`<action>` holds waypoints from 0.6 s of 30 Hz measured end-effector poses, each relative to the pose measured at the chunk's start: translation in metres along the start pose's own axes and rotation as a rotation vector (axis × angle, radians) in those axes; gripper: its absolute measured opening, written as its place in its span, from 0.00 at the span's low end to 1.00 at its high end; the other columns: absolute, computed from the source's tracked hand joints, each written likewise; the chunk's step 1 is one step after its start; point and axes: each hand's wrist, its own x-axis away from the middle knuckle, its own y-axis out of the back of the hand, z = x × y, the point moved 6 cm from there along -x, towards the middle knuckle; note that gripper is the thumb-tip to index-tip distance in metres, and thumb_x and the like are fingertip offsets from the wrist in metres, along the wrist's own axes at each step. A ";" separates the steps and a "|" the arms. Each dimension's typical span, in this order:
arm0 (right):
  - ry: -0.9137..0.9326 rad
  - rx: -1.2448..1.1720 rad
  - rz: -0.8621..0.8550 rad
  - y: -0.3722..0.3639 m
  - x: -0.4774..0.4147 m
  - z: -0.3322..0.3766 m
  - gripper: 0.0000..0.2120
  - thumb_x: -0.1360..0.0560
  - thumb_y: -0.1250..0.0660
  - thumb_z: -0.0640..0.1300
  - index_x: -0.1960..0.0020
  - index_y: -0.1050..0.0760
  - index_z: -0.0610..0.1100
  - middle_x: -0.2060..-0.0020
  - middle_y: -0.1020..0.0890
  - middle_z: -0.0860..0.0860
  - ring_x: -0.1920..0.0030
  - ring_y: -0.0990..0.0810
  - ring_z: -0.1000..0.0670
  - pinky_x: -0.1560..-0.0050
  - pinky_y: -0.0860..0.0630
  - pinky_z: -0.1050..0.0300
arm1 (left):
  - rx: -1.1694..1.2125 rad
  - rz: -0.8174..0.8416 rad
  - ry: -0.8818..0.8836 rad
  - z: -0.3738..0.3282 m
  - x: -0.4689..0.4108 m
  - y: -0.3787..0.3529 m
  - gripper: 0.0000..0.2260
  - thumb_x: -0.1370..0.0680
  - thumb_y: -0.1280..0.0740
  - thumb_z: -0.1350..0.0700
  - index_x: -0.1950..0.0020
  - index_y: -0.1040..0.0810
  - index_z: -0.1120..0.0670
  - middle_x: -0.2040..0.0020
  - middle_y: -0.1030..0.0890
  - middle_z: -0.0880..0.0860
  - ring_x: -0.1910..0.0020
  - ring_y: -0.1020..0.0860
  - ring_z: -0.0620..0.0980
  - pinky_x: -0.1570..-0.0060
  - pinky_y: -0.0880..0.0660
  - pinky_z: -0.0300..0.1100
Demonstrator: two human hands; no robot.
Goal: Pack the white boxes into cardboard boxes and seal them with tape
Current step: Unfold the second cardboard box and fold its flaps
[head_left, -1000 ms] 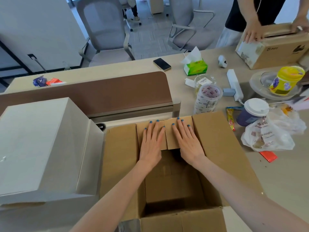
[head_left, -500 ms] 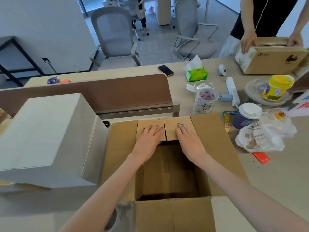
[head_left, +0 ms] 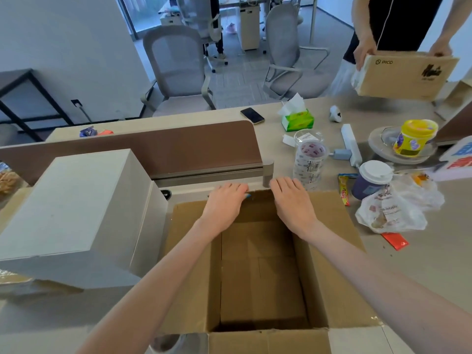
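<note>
- Pale beige desk (head_left: 434, 238) is stretching across an open office, with a brown divider panel (head_left: 178, 146) running along its middle and grey mesh chairs standing beyond.
- You are working at the near edge, where the cardboard box (head_left: 332, 218) is sitting open-topped, its matte brown interior showing empty and its side flaps splaying outward.
- A second ago your palms were lying flat on the two far flap pieces. Now those pieces are folding down out of sight behind the far wall.
- Your left hand (head_left: 224, 203) and right hand (head_left: 293, 200) are hooking over that far rim, a little apart. The fingers are bending over the edge with their tips hidden, and the left thumb is sitting inside the box.
- That is clearing the mouth, so I am judging that loading is coming next.
- The white box (head_left: 76, 208) is waiting just beside the carton, toward the left edge. It is looking smooth, square-cornered and rigid, and it is not yet packed.
- Stacked rolls of glossy clear tape (head_left: 310, 162) are standing just beyond the carton's far right corner, ready for sealing.
</note>
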 end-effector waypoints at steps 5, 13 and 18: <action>-0.053 0.040 0.017 -0.011 -0.033 -0.012 0.21 0.31 0.34 0.29 0.39 0.29 0.36 0.47 0.23 0.42 0.46 0.24 0.41 0.41 0.28 0.49 | -0.029 -0.093 0.012 0.021 -0.042 0.008 0.11 0.17 0.43 0.50 0.37 0.28 0.50 0.43 0.20 0.50 0.43 0.25 0.50 0.40 0.32 0.46; -0.104 -0.049 0.228 -0.068 -0.046 -0.027 0.30 0.21 0.45 0.39 0.22 0.51 0.38 0.22 0.48 0.42 0.22 0.51 0.44 0.23 0.50 0.47 | -0.083 -0.017 0.097 0.042 -0.067 -0.041 0.30 0.21 0.35 0.51 0.22 0.43 0.54 0.23 0.39 0.54 0.24 0.41 0.53 0.25 0.48 0.53; -0.071 -0.157 0.405 -0.105 -0.025 -0.028 0.30 0.19 0.60 0.54 0.21 0.52 0.43 0.22 0.49 0.47 0.22 0.51 0.48 0.22 0.52 0.51 | 0.056 0.159 0.021 0.043 -0.050 -0.076 0.24 0.17 0.47 0.47 0.21 0.45 0.51 0.21 0.45 0.49 0.23 0.44 0.48 0.24 0.46 0.50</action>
